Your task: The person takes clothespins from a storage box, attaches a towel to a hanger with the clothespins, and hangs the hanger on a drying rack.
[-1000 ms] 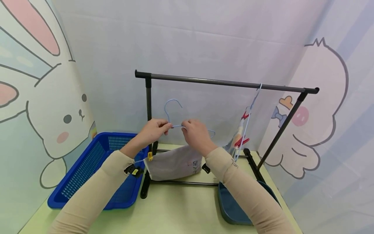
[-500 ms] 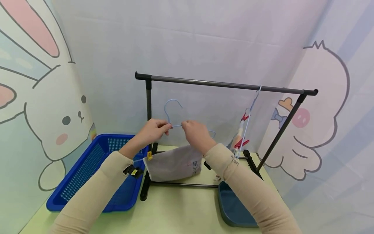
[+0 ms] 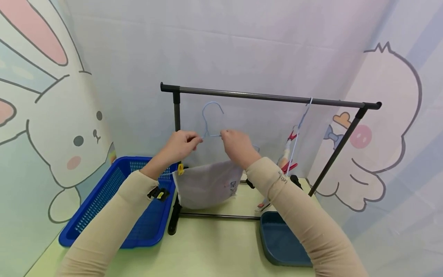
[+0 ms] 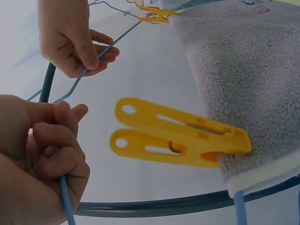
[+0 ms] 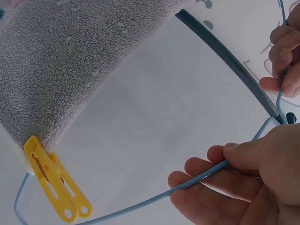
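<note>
A light blue wire hanger (image 3: 203, 114) is held up in front of the rack, its hook just below the bar. My left hand (image 3: 178, 146) grips its left arm close to the hook. On the other arm, my right hand (image 3: 239, 148) pinches the wire between thumb and fingers. From the hanger hangs a grey towel (image 3: 207, 186), printed near its right end. One yellow clothespin (image 4: 180, 136) clips the towel's left corner; another yellow clothespin (image 5: 56, 180) clips the right corner, which my right arm hides in the head view.
A black rack's bar (image 3: 242, 94) spans the table. On its right hangs another blue hanger (image 3: 303, 115) with red clothespins (image 3: 288, 167) and a cloth. A blue basket (image 3: 83, 215) stands left, a dark teal basin (image 3: 282, 246) front right, partly behind my right sleeve.
Both hands have raised the hanger with the towel and shifted it slightly right, bringing the hook closer to the bar. The grip looks the same.
</note>
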### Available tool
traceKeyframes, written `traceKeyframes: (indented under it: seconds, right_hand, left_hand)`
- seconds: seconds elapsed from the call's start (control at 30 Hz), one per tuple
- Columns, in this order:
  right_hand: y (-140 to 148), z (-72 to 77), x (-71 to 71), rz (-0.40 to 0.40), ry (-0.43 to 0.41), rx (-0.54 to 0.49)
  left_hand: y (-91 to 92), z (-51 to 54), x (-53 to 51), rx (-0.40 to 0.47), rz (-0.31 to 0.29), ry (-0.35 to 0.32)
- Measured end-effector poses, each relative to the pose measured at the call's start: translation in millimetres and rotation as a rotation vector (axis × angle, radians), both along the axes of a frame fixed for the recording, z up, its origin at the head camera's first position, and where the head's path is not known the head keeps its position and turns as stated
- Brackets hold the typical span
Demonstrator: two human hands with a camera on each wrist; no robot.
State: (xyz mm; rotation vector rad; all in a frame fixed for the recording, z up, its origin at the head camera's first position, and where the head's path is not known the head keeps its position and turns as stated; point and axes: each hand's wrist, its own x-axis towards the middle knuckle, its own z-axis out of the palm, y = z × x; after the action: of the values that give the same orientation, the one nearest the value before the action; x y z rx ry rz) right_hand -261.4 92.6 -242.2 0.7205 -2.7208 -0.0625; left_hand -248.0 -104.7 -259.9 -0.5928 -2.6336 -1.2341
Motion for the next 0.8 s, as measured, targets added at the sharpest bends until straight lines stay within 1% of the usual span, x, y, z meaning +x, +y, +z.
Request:
traceKeyframes:
  seconds: [0.07, 0.2, 0.27, 0.37, 0.6, 0.8]
  right_hand:
    - [0, 3.9, -1.7, -0.006, 0.001, 0.001]
    - [2, 10.6, -5.3, -0.025, 0.0, -0.004]
    - [3, 13.3, -7.0, -0.032, -0.001, -0.002]
    - [5, 17.4, -9.5, -0.033, 0.004, 0.0]
    - [12, 28.7, -19.0, -0.05, 0.007, -0.008]
    - [15, 37.4, -26.6, -0.061, 0.034, -0.018]
  left_hand:
    - [0.9, 2.0, -0.9, -0.02, 0.005, 0.028]
    - [3.4, 6.9, -2.6, -0.076, 0.023, 0.104]
    - [4.7, 9.1, -4.7, -0.101, 0.038, 0.144]
    - [7.9, 13.3, -6.5, -0.129, 0.067, 0.179]
    - [19.4, 25.3, -8.1, -0.17, 0.107, 0.196]
    - [25.8, 29.5, -14.7, -0.229, 0.169, 0.245]
